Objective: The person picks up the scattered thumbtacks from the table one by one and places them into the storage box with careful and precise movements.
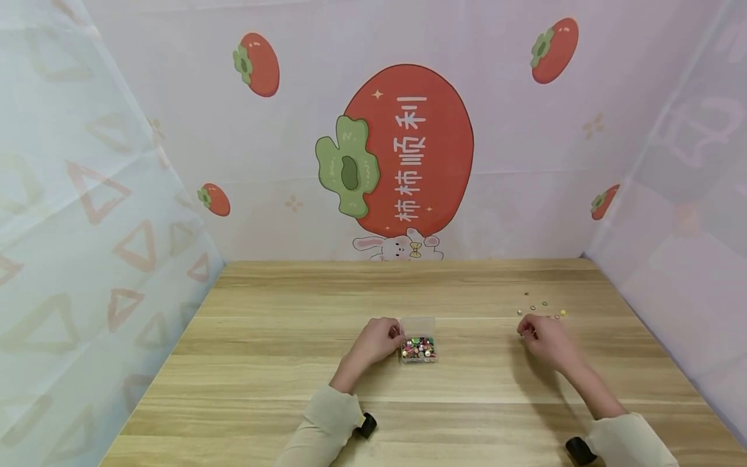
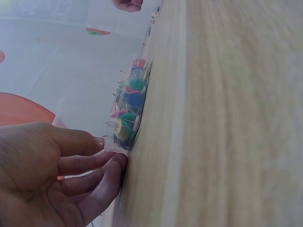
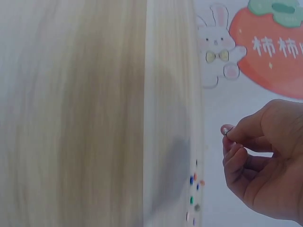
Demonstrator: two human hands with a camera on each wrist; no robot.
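A small clear plastic box (image 1: pixel 419 360) with its lid (image 1: pixel 417 326) raised stands on the table, full of colourful thumbtacks (image 1: pixel 417 349). In the left wrist view the thumbtacks (image 2: pixel 136 99) show round flat heads, some with pins poking out. My left hand (image 1: pixel 377 341) holds the box's left side between thumb and fingers. Over the table to the right, my right hand (image 1: pixel 547 338) pinches a tiny thumbtack (image 3: pixel 227 133) between thumb and forefinger, mostly covered by the fingertips. Just beyond that hand lie several loose thumbtacks (image 1: pixel 533 307), spread apart on the wood.
The wooden table (image 1: pixel 280 295) runs back to a white cloth backdrop (image 1: pixel 292 143) printed with persimmons and a rabbit. Cloth walls (image 1: pixel 76 227) close off the left and right sides.
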